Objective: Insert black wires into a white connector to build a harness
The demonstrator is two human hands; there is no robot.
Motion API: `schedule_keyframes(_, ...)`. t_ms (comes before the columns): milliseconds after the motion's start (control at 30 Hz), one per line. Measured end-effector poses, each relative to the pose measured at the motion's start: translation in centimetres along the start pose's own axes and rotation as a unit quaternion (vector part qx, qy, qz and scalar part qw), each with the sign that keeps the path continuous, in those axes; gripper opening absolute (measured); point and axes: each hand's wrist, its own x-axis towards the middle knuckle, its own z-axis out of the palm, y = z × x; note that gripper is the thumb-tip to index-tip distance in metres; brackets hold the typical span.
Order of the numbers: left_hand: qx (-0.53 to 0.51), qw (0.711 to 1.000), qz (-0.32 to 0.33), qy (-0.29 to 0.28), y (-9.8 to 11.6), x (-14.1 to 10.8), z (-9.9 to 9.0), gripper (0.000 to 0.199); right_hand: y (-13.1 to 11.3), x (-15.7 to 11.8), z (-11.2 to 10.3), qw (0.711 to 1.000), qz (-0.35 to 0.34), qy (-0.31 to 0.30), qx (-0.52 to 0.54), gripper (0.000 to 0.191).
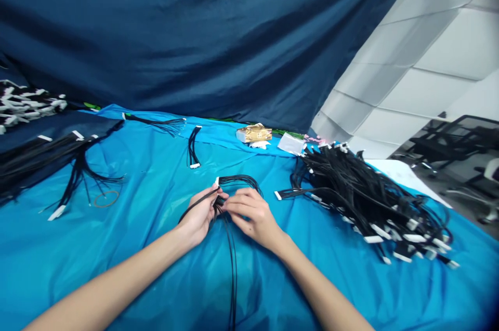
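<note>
A black cable harness (241, 179) with a white connector is held in my left hand (199, 215), whose fingers are closed around it near the connector. The fingers of my right hand (251, 212) are pinched on the harness's thin black wires, close to the left fingertips. Several wires loop up behind the right hand, and a few hang down toward the front between my forearms. The fingertips partly hide the spot where the wires meet the connector.
A large pile of black harnesses (351, 185) lies right on the blue cloth (156, 268). A short harness (193, 148), a gold packet (255, 134) and a white packet (290, 143) lie at the back. More harnesses (74, 180) and a brown ring (106, 198) are left.
</note>
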Motion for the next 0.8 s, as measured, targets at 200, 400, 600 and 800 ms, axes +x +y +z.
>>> schedule_keyframes(200, 0.007, 1.0, -0.021, 0.015, -0.1, 0.1, -0.2, 0.007, 0.4, -0.2, -0.2, 0.992, -0.038, -0.106, -0.06, 0.022)
schedule_keyframes(400, 0.018, 1.0, -0.022, 0.009, -0.4, 0.0, -0.4, 0.011, 0.3, -0.2, 0.1, 0.993, 0.025, -0.059, 0.098, 0.02)
schedule_keyframes(600, 0.053, 0.998, -0.008, -0.038, 0.2, -0.4, 0.0, 0.018, -0.6, 0.9, 0.4, 0.968, 0.142, 0.075, 0.194, 0.016)
schedule_keyframes(800, 0.101, 0.993, 0.008, -0.066, 0.6, -0.6, 0.2, 0.025, 0.3, 1.5, -2.3, 0.888, 0.277, 0.261, 0.26, 0.029)
